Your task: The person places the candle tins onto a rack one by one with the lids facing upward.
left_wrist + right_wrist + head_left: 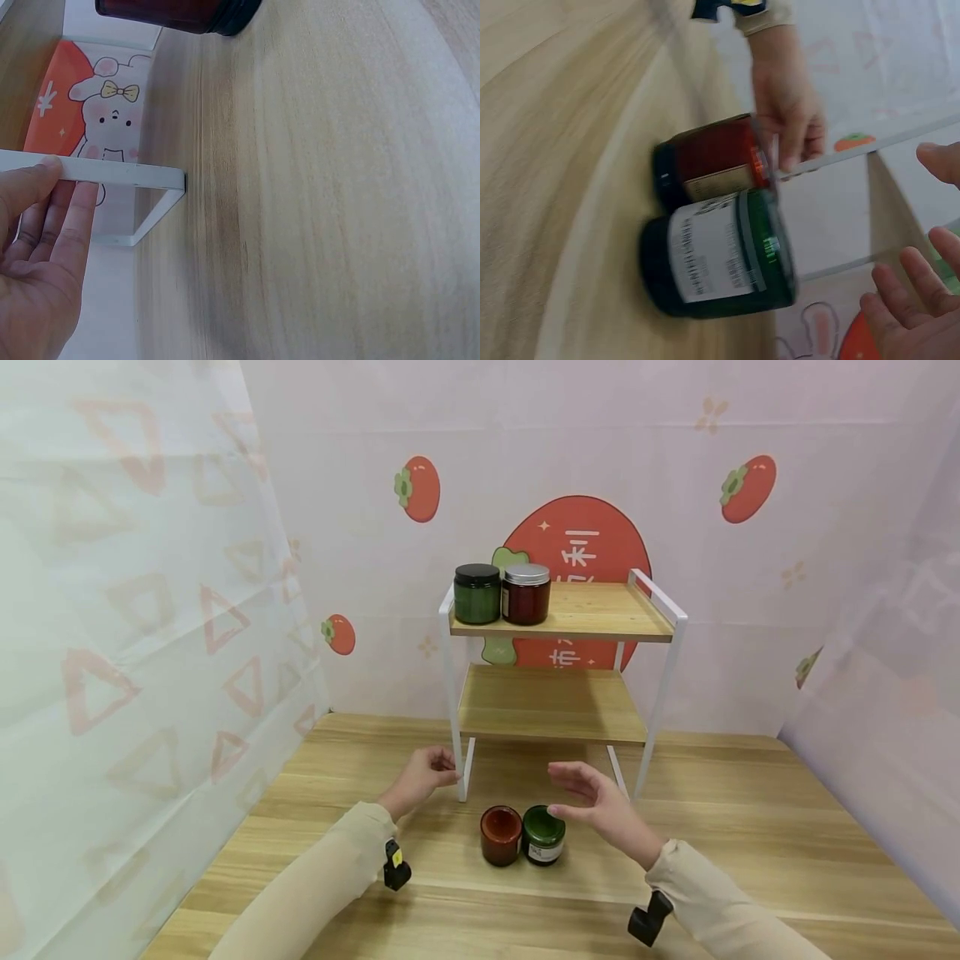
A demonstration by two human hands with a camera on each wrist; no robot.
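Sleeves (330, 868): pale cream, each with a small black camera (396, 865) at the wrist.
Table (750, 827): light wood grain, bearing everything below.
Red jar (500, 847): stands dark end down on the table, in front of the rack, to the left of the green one.
Green jar (543, 839): close beside it, also dark end down, a white printed label on its side.
Right hand (603, 806): empty, fingers spread wide, near the green jar (the right wrist view shows a gap).
Left hand (420, 781): pinches the rack's front left leg low down, thumb against fingers.
Rack (551, 702): white frame, two wooden boards.
Top board (592, 608): holds a black-lidded green jar (477, 600) and a silver-lidded dark red jar (527, 602), side by side at its left.
Backdrop (337, 510): pale cloth printed with red fruit.
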